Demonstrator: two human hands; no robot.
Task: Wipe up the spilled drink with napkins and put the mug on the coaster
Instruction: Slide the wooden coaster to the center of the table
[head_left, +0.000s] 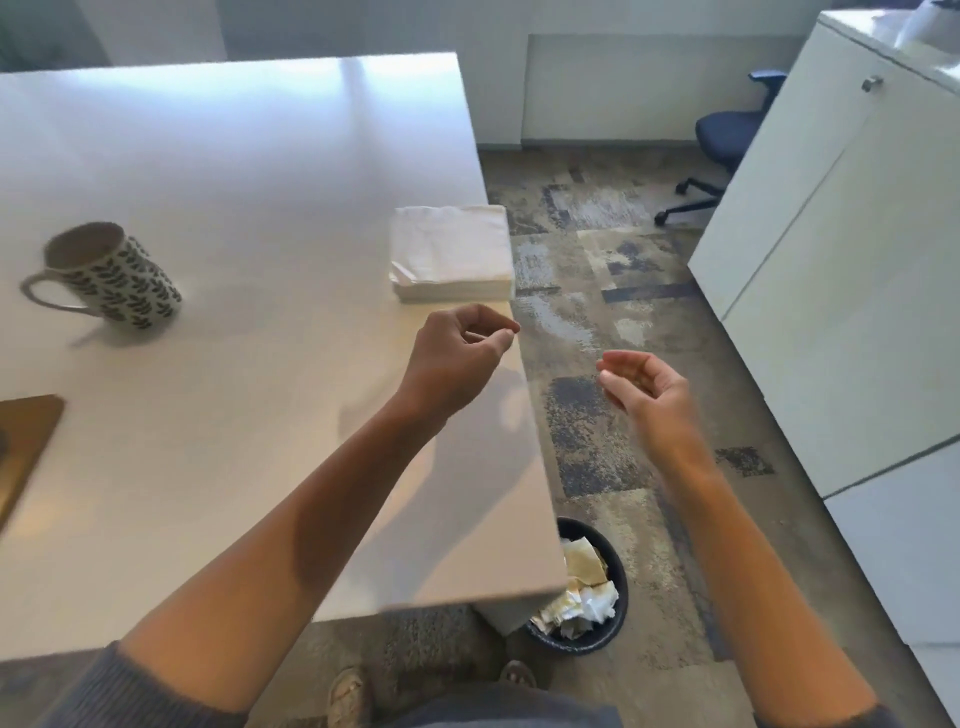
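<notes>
A white mug (111, 275) with a dark leaf pattern stands upright on the white table (234, 182), at the left. A brown coaster (23, 447) lies at the table's left edge, partly cut off by the frame. A stack of white napkins (451, 252) sits at the table's right edge. My left hand (457, 353) hovers just in front of the stack, fingers curled with thumb and forefinger pinched, holding nothing visible. My right hand (644, 387) hangs over the floor beside the table, palm up, fingers loosely apart and empty. No spill shows on the tabletop.
A dark bin (618, 631) with crumpled stained napkins stands on the floor under the table's near right corner. White cabinets (831, 260) line the right side. A blue office chair (727, 135) stands at the back. My sandalled feet show at the bottom.
</notes>
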